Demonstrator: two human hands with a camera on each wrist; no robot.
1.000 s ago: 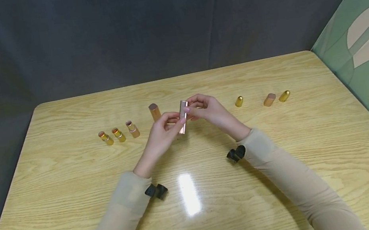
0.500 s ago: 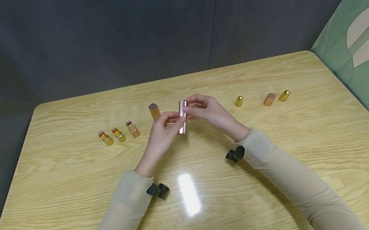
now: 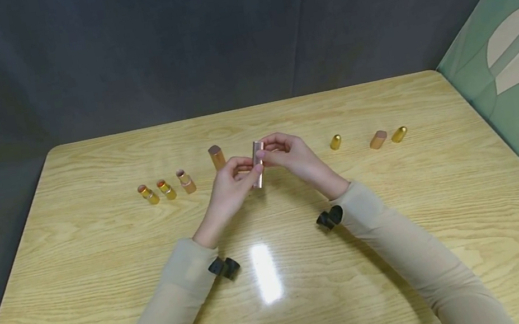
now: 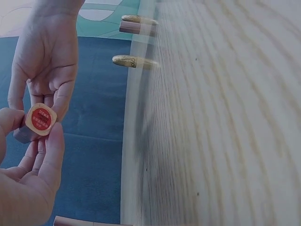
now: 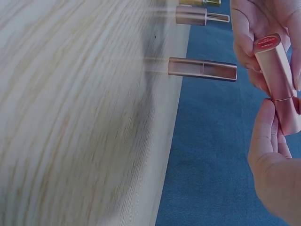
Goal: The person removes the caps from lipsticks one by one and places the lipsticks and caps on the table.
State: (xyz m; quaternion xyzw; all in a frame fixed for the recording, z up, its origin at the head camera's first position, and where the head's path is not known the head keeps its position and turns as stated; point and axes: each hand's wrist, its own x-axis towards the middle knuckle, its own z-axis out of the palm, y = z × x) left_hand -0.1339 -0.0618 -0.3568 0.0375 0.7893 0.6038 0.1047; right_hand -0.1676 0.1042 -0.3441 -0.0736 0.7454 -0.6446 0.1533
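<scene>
A closed rose-gold lipstick (image 5: pixel 274 73) is held above the table between both hands, slightly tilted in the head view. My left hand (image 3: pixel 225 193) pinches its lower part, at the end with a round red label (image 4: pixel 41 118). With thumb and fingers, my right hand (image 3: pixel 301 162) grips the other end, beyond the thin seam that shows in the right wrist view. Just behind my left hand, another closed rose-gold lipstick (image 3: pixel 216 157) stands upright on the table.
Left on the wooden table (image 3: pixel 101 255) stand two gold uncapped lipsticks (image 3: pixel 148 194) (image 3: pixel 166 189) and a rose-gold uncapped one (image 3: pixel 186 181). Toward the right are two gold caps (image 3: pixel 336 142) (image 3: pixel 399 134) and a rose-gold cap (image 3: pixel 378 140). A dark curtain (image 3: pixel 170 46) hangs behind.
Both hands keep their grip on the lipstick, which has turned slightly. My left wrist has shifted a little to the right; the things on the table stay put.
</scene>
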